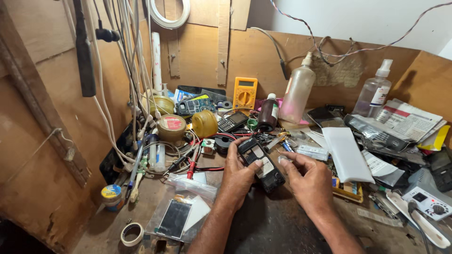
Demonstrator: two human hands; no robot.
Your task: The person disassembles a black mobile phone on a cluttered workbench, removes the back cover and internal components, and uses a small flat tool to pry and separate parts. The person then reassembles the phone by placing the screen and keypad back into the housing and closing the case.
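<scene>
Forearms reach up from the bottom edge over a dark, worn, cluttered table (282, 230). Nearest on the left lie a small roll of pale tape (132, 234) and a clear plastic bag holding a flat dark screen panel (175, 218). The left hand (238, 176) is closed around the left side of a black opened mobile phone with its back cover off (260, 162), thumb pressed onto its face, holding it tilted just above the table. The right hand (308, 181) is just beside the phone on its right, fingers curled and tips pinched together near the phone's edge; whether it grips anything small cannot be told. To the right of the hands rests a white flat plastic pouch (347, 154), and further right a white box-shaped device with a round dial (429, 202). Behind the phone are red and black probe leads (197, 162), a brown dark glass bottle with a white cap (268, 114), a black keypad phone (232, 121) and a round yellow lidded tub (204, 123). Farther back a yellow handheld multimeter (245, 92) leans against the brown board wall (263, 56), with a cloudy plastic bottle (297, 94) and a clear spray bottle (374, 91) to its right. White cables (117, 70) hang on the left.
</scene>
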